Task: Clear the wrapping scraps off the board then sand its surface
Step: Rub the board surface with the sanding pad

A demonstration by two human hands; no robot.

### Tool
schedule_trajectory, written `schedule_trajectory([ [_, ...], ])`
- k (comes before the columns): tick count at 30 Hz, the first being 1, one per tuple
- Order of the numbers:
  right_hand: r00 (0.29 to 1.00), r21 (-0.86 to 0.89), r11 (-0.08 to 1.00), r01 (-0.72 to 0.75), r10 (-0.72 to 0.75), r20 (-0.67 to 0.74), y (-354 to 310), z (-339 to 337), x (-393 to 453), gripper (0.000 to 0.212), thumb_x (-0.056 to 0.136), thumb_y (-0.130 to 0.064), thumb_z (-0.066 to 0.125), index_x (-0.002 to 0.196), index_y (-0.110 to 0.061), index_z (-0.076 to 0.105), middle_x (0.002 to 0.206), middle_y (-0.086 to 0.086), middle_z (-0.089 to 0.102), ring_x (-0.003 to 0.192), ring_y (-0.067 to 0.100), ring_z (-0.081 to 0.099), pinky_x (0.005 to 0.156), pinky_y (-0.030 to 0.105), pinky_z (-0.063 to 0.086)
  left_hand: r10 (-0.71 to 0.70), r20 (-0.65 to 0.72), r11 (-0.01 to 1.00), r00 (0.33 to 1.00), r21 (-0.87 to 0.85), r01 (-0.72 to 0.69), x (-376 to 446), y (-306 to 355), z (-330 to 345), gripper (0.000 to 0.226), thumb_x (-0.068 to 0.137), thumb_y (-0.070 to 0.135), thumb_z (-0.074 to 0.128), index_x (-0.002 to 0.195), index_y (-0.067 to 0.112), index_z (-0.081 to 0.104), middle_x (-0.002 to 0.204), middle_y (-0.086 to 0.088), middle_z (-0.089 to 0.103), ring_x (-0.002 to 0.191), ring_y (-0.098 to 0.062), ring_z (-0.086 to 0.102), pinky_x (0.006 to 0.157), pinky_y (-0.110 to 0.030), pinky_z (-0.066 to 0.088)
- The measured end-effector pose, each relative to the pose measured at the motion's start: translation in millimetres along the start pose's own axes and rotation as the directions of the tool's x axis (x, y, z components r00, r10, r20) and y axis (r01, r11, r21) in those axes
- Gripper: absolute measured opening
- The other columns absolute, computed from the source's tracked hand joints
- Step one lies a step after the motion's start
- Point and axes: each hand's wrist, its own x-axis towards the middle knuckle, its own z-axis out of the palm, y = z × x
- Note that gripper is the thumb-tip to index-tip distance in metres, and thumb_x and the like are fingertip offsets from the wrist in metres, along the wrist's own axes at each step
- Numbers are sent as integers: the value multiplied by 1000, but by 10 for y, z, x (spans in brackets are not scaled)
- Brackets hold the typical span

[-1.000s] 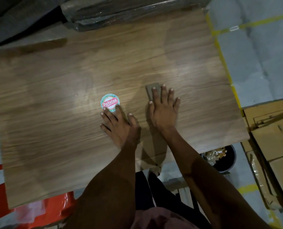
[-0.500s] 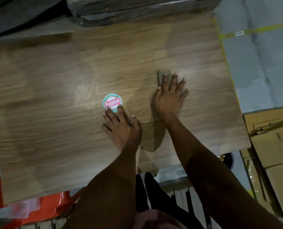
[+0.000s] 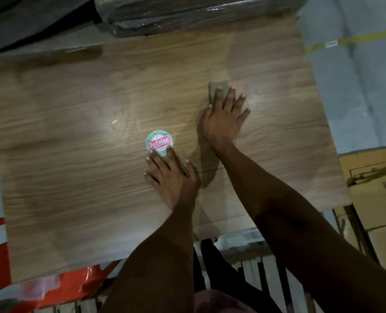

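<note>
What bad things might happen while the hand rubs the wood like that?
1. The sandpaper sticks out only past the right hand's fingertips, so it might slip free and skin could scrape the board.
2. The left hand touches the round sticker; sanding there would probably tear it.
3. The board overhangs its support, so hard pressing might tip it.

We see a dark plastic-wrapped bundle (image 3: 194,14) along the far edge, cardboard boxes (image 3: 377,199) at the right, a red plastic chair (image 3: 52,288) at lower left, and yellow floor tape (image 3: 354,39) crossing the grey floor (image 3: 356,86).
</note>
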Motion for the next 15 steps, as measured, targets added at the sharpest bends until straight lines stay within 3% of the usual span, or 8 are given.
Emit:
schedule_trajectory([
  [1,1000,-7,1000,-2,2,10,-120,22,-16,65,100,-42,28,163,-26,23,173,11,11,158,44,4,121,68,5,4,-7,1000,1000,6,-4,1,-8,3,69,94,49,47,157,20,38,168,-22,21,155,-41,20,119,-62,18],
  [4,965,-82,961,263,-261,33,-272,90,-11,66,98,-44,31,161,-27,29,172,10,18,157,43,13,121,68,11,-2,-27,1000,1000,-21,2,-7,-7,22,68,92,48,50,154,22,41,167,-20,23,154,-40,22,120,-61,20],
  [6,934,-78,930,358,-357,31,-227,103,114,65,97,-44,33,160,-27,33,171,9,22,156,41,17,122,66,14,-9,-44,999,999,-34,7,-11,3,34,67,92,47,53,154,22,42,167,-20,24,154,-39,22,120,-61,20],
  [8,960,-69,958,279,-280,-8,-184,93,261,64,98,-44,32,159,-28,34,170,9,23,156,41,17,122,63,13,-2,-62,1000,998,-31,0,-8,-13,57,67,93,46,54,154,22,42,167,-21,25,154,-40,23,119,-61,20],
  [13,994,13,998,-69,70,-89,-422,107,373,63,98,-42,34,159,-27,34,170,11,22,156,44,13,124,61,9,5,-44,1000,999,-6,-5,9,-39,72,68,92,46,52,154,21,41,166,-21,26,154,-41,23,119,-62,20],
  [15,997,7,999,-36,36,-65,-594,151,304,64,97,-41,36,159,-27,35,170,11,22,156,45,14,123,64,8,3,-20,1000,1000,-1,-3,-13,-20,47,69,93,46,50,156,21,37,167,-21,23,155,-40,18,120,-61,16],
])
